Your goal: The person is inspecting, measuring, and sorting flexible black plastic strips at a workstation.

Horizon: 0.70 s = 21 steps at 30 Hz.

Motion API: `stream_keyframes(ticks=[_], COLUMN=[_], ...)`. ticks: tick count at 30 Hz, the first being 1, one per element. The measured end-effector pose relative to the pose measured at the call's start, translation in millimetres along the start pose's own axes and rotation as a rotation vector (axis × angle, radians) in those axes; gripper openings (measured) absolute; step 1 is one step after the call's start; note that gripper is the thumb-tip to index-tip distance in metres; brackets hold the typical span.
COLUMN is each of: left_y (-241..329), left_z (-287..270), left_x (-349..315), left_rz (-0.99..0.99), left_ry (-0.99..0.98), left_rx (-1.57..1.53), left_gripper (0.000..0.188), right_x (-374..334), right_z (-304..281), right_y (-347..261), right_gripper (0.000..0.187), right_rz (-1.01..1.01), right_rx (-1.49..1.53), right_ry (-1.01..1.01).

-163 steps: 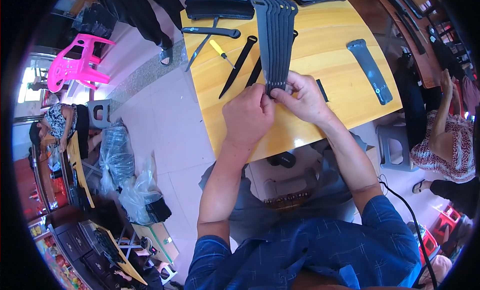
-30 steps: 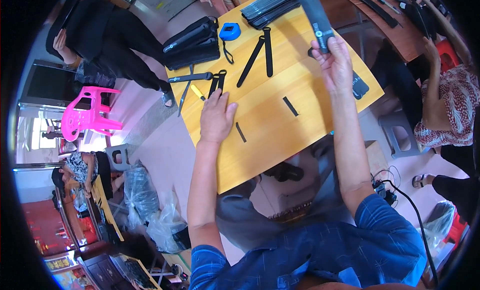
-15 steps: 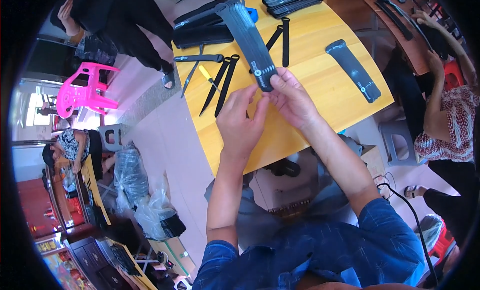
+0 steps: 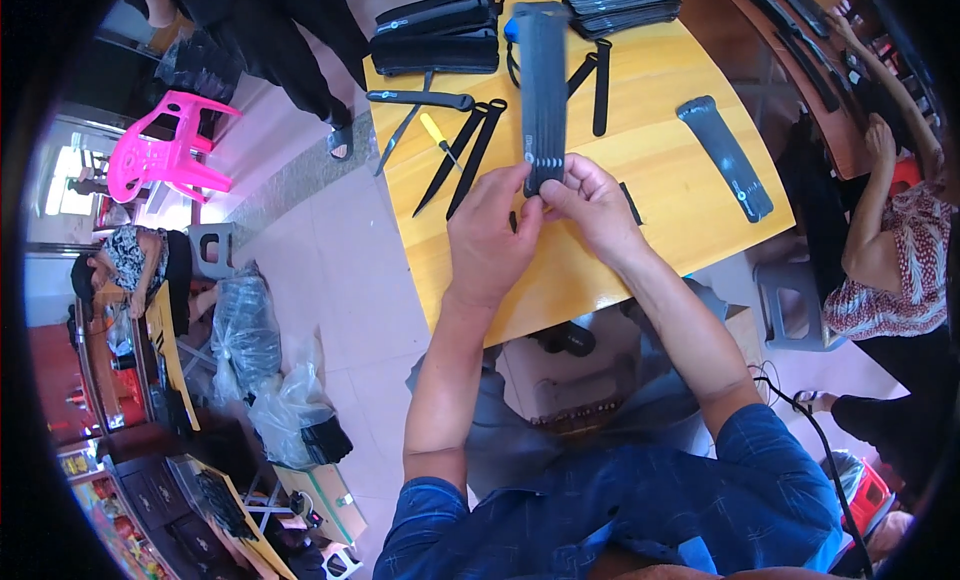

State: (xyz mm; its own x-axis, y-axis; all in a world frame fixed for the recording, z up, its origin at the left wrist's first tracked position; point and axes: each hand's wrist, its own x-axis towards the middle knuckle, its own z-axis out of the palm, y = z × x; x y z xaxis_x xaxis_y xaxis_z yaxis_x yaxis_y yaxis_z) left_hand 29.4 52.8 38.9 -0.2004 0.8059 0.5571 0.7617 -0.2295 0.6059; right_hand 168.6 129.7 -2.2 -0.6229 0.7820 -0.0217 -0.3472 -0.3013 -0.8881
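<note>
While both hands are working near the table edge, I am pinching the long black strap point(image 4: 545, 90) with my left hand point(image 4: 492, 230) and right hand point(image 4: 597, 205), so it is standing up off the wooden table point(image 4: 640, 170).

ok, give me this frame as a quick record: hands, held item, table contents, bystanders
left hand: grips lower end of the black strap bundle
right hand: pinches same end, beside the left
bundle: raised above wooden table
table items: lone black strap, yellow-handled tool, black strap pairs, stacked black pouches
bystanders: seated person in patterned top to the right
floor: pink plastic chair
</note>
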Motion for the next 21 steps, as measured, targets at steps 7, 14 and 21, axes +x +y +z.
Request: stream_keyframes(ticks=[7,14,21], left_y=[0.1,-2.9,-4.4], left_z=[1.2,-4.1,1.6], left_x=[-7.5,-8.8,-10.3], left_rz=[-0.104,-0.089,0.039], left_ry=[0.041,-0.034,-0.047], left_rx=[0.187,0.233,0.373], left_gripper=[0.02,0.01,0.012], right_x=[2.4,0.5,-2.7], right_z=[1.5,8.2,7.7], right_y=[13.2,18.5,9.0], right_gripper=[0.017,0.018,0.013], right_rz=[-0.094,-0.203,-0.229], right_rx=[-0.013,-0.16,-0.313], right_ry=[0.043,0.058,0.067])
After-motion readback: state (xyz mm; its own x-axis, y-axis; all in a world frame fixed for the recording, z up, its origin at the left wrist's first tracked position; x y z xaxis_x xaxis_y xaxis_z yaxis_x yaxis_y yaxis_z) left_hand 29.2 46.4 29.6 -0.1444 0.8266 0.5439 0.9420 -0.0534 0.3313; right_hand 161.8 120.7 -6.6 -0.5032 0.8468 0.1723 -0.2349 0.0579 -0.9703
